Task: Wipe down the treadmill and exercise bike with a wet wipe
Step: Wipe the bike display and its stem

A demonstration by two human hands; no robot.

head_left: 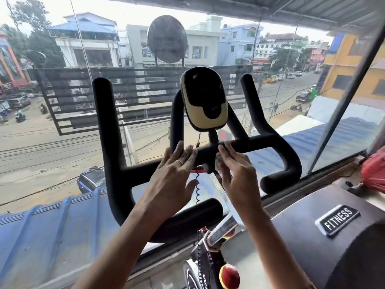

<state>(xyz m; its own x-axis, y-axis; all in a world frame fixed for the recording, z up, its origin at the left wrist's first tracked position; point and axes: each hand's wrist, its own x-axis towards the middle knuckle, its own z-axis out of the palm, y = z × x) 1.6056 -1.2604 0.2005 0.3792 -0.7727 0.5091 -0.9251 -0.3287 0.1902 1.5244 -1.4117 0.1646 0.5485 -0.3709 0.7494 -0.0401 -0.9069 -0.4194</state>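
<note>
I am looking down at the black foam-padded handlebar of the exercise bike [239, 146], which is standing right against the window, its beige-and-black oval console [203, 101] rising at the far middle. My left hand [170, 174] is lying flat, fingers spread, over the centre crossbar just left of the console stem, its grip released and holding nothing I can make out. My right hand [239, 176] is reaching in from the near right, fingers extended toward the stem junction; something pale and crumpled [218, 160] is showing just beneath its fingertips, probably the wet wipe, but I cannot tell whether that grip is pinching it or merely pressing it. Both forearms are stretching forward and up from the near edge, wrists roughly level with the crossbar.

I am judging the wipe as light, limp and damp, so it is likely bunching and sliding unless pressed flat under the fingers. The foam is looking slightly soft and grabby, the console plastic smoother. The thin coiled black cable [197, 190] hanging below the stem is looking easy to snag. The treadmill's dark hood with the FITNESS badge [338, 220] is sitting at the near right.
</note>
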